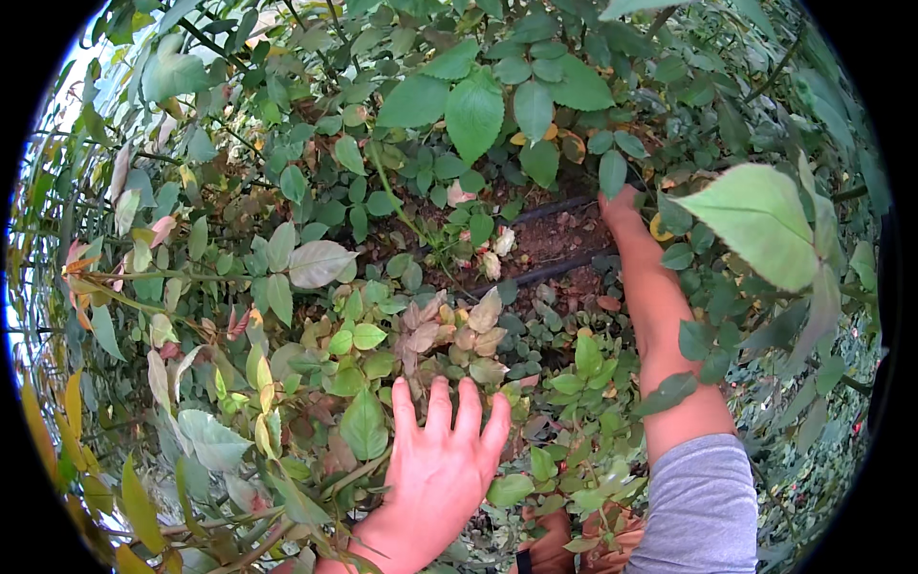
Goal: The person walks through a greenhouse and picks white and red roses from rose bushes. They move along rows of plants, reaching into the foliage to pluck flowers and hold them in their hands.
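My left hand (pixel 446 459) is spread over low rose foliage, its fingertips next to a clump of dry brownish-pink leaves (pixel 423 333). My right arm reaches forward among the bushes. At its end, my right hand (pixel 621 204) is down near the soil beside a thin black irrigation hose (pixel 556 208). Leaves and shade cover its fingers, so what it touches is hidden. To its left, some pale pink-and-white rose blooms (pixel 495 255) lie low over the reddish-brown soil (pixel 559 237). A second black hose (pixel 552 271) runs nearer to me.
Dense rose bushes surround both arms. A large leaf (pixel 760 222) hangs close to the camera at right, and a cluster of broad leaves (pixel 477 107) overhangs the soil. A long stem (pixel 172 275) juts in from the left. My legs (pixel 552 542) show at the bottom.
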Demonstrator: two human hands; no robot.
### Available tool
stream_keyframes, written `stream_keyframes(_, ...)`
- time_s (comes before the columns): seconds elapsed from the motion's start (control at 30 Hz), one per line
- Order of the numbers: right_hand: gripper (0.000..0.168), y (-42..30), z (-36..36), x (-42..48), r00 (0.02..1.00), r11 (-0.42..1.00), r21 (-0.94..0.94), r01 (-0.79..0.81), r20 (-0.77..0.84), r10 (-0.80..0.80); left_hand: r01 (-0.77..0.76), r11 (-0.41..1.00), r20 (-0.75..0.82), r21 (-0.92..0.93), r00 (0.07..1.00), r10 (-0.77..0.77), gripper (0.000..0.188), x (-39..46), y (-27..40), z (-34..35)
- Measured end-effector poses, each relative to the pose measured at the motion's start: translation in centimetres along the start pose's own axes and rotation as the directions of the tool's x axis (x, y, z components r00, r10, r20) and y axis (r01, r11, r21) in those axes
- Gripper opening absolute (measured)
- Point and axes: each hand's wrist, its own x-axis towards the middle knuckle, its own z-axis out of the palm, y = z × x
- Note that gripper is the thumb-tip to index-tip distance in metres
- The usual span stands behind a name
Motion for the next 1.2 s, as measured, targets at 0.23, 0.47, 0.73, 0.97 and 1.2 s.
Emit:
stream_keyframes(0.23, 0.015, -3.7, -1.9, -2.2, 0.985, 0.925, 0.343, -0.162, 0.119, 0.128, -0.03, 1.0, 0.002, -0.003, 1.0, 0.03, 0.043, 0.0, 0.2, -0.7)
stream_keyframes(0.47, 0.039, -15.2, -11.7, -8.9, 0.836, -0.139, 0.915, -0.379, 0.274, -0.475, -0.026, 1.0, -0.005, 0.008, 1.0, 0.026, 0.042, -0.8, 0.0, 0.3)
stream_keyframes(0.73, 0.038, -26.8, -14.2, -14.6, 0.693, 0.646, 0.503, 0.574, 0.122, -0.711, -0.044, 0.999, -0.014, 0.021, 0.999, 0.044, 0.042, -0.3, 0.3, -0.2)
stream_keyframes(0.97, 0.028, -24.7, -8.6, -15.1, 0.502, 0.657, 0.218, 0.722, 0.489, -0.713, -0.038, 0.999, -0.019, 0.002, 0.999, 0.038, 0.043, -0.7, 0.0, 0.1)
stream_keyframes(1.2, 0.026, -25.5, -17.8, -11.6, 0.54, 0.565, 0.482, 0.67, 0.206, -0.816, -0.043, 0.999, -0.017, 0.005, 0.999, 0.043, 0.043, -1.2, -0.7, 0.7)
